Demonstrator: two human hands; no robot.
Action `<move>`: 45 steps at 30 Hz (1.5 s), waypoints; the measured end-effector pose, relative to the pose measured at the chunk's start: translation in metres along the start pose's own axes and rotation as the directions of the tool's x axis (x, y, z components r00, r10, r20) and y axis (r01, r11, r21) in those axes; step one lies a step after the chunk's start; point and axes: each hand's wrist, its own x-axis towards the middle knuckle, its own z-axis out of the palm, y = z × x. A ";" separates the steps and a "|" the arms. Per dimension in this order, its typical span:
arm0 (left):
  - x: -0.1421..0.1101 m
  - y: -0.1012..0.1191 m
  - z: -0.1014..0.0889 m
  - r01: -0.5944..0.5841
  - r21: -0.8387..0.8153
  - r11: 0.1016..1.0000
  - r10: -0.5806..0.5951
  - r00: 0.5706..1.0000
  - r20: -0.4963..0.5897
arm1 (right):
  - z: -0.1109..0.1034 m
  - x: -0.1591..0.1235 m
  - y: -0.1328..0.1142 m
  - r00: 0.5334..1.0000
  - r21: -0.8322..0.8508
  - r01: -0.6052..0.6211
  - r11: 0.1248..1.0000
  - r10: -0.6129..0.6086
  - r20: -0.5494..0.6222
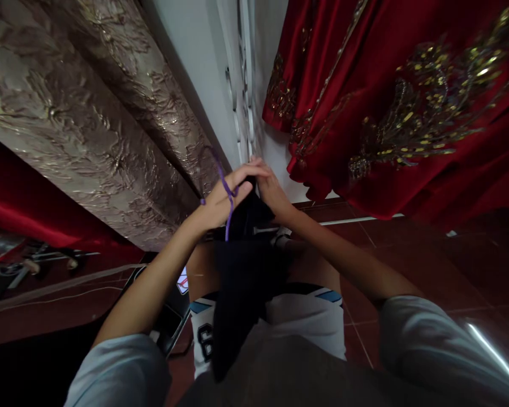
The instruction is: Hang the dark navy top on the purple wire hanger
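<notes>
From my distant seat I saw the dark cloth at the centre of the frame, its upper end tucked between my two hands and the rest hanging over the lap, down towards the bottom centre. My left hand reached over the cloth's top from the left, thumb and forefinger apart with dark material between them; my right hand lay against the other side, its fingers meeting the left ones. I could not tell how firmly either grip was closed, since the fingers hid the contact. A purple cord crossed in front of the left hand and trailed down beside the cloth, partly blocking my view. Textured beige drapery filled the upper left, close by the left hand, and red sequined fabric hung across the upper right, with a pale panel at upper centre. Below, white shorts framed the cloth's lower part, and dark red tiles spread out at lower right.
</notes>
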 end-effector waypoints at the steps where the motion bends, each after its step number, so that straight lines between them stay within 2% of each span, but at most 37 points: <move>1: 0.001 0.004 0.004 0.004 -0.023 1.000 -0.002 0.999 0.046 | 0.003 0.001 0.002 0.998 0.009 0.040 0.999 -0.040 -0.047; 2: 0.001 0.006 0.005 0.017 -0.054 0.998 -0.013 0.997 0.081 | 0.003 0.000 0.005 0.994 0.019 0.072 0.997 -0.070 -0.088; 4: -0.005 0.002 -0.002 0.087 -0.136 0.987 -0.077 0.994 0.080 | -0.005 -0.008 0.015 0.987 0.022 0.083 0.996 -0.079 -0.141; 6: -0.020 -0.014 -0.018 0.210 -0.272 0.939 -0.229 0.972 -0.041 | -0.022 -0.020 0.029 0.978 -0.017 0.005 1.000 -0.008 -0.207; 7: -0.030 -0.024 -0.027 0.265 -0.354 0.897 -0.328 0.935 -0.132 | -0.032 -0.026 0.037 0.968 -0.048 -0.069 0.996 0.056 -0.245; 8: -0.042 -0.035 -0.035 0.301 -0.445 0.843 -0.430 0.874 -0.224 | -0.043 -0.031 0.044 0.951 -0.082 -0.158 0.984 0.129 -0.282; 9: -0.054 -0.045 -0.039 0.311 -0.517 0.797 -0.516 0.796 -0.316 | -0.054 -0.034 0.050 0.924 -0.116 -0.248 0.962 0.199 -0.325; 11: -0.078 -0.060 -0.039 0.306 -0.584 0.752 -0.591 0.705 -0.393 | -0.076 -0.031 0.056 0.871 -0.171 -0.384 0.908 0.294 -0.394; 13: -0.096 -0.069 -0.027 0.291 -0.629 0.721 -0.637 0.636 -0.435 | -0.095 -0.017 0.053 0.850 -0.216 -0.440 0.872 0.326 -0.413; 15: -0.108 -0.074 -0.010 0.311 -0.643 0.700 -0.676 0.579 -0.456 | -0.112 0.003 0.044 0.868 -0.270 -0.441 0.856 0.330 -0.372; 19: -0.121 -0.082 0.016 0.345 -0.614 0.710 -0.685 0.543 -0.486 | -0.137 0.034 0.021 0.930 -0.368 -0.360 0.858 0.298 -0.215; 22: -0.124 -0.083 0.026 0.292 -0.637 0.713 -0.682 0.500 -0.534 | -0.152 0.033 0.010 0.962 -0.404 -0.271 0.873 0.231 -0.147; 25: -0.126 -0.076 0.036 0.288 -0.629 0.722 -0.684 0.433 -0.586 | -0.160 0.019 0.006 0.984 -0.425 -0.171 0.889 0.134 -0.116; 28: -0.127 -0.060 0.052 0.306 -0.671 0.676 -0.736 0.336 -0.588 | -0.149 0.005 -0.001 0.992 -0.399 -0.058 0.915 0.010 -0.122; 30: -0.127 -0.046 0.064 0.310 -0.712 0.630 -0.777 0.273 -0.568 | -0.122 -0.004 -0.007 0.971 -0.315 -0.092 0.945 0.015 -0.240; 31: -0.126 -0.039 0.070 0.313 -0.728 0.610 -0.792 0.244 -0.560 | -0.102 -0.009 -0.011 0.939 -0.240 -0.154 0.958 0.067 -0.337; 32: -0.126 -0.032 0.076 0.316 -0.739 0.595 -0.803 0.209 -0.558 | -0.079 -0.014 -0.013 0.885 -0.142 -0.236 0.961 0.152 -0.441; 34: -0.125 -0.020 0.086 0.319 -0.755 0.573 -0.815 0.128 -0.565 | -0.028 -0.027 -0.019 0.730 0.100 -0.384 0.918 0.368 -0.576; 35: -0.125 -0.016 0.090 0.316 -0.761 0.567 -0.817 0.096 -0.569 | -0.005 -0.035 -0.022 0.665 0.235 -0.440 0.867 0.490 -0.563; 36: -0.126 -0.014 0.093 0.309 -0.764 0.567 -0.816 0.078 -0.573 | 0.015 -0.044 -0.025 0.615 0.367 -0.496 0.787 0.616 -0.492; 37: -0.127 -0.013 0.096 0.302 -0.761 0.575 -0.810 0.081 -0.580 | 0.031 -0.053 -0.030 0.564 0.471 -0.543 0.695 0.717 -0.410; 38: -0.129 -0.013 0.099 0.300 -0.745 0.596 -0.797 0.104 -0.595 | 0.041 -0.063 -0.037 0.509 0.545 -0.579 0.606 0.791 -0.339; 40: -0.134 -0.016 0.106 0.325 -0.641 0.696 -0.707 0.151 -0.691 | 0.049 -0.082 -0.053 0.429 0.659 -0.613 0.435 0.884 -0.185; 41: -0.136 -0.018 0.110 0.353 -0.547 0.759 -0.627 0.170 -0.761 | 0.048 -0.090 -0.063 0.416 0.697 -0.619 0.361 0.904 -0.098; 43: -0.139 -0.021 0.124 0.418 -0.338 0.843 -0.456 0.221 -0.862 | 0.041 -0.102 -0.082 0.432 0.739 -0.634 0.228 0.897 0.093; 44: -0.139 -0.022 0.131 0.442 -0.263 0.858 -0.409 0.276 -0.870 | 0.038 -0.105 -0.089 0.448 0.742 -0.646 0.182 0.877 0.175; 45: -0.139 -0.022 0.140 0.457 -0.222 0.861 -0.406 0.354 -0.843 | 0.035 -0.107 -0.095 0.460 0.738 -0.657 0.153 0.857 0.232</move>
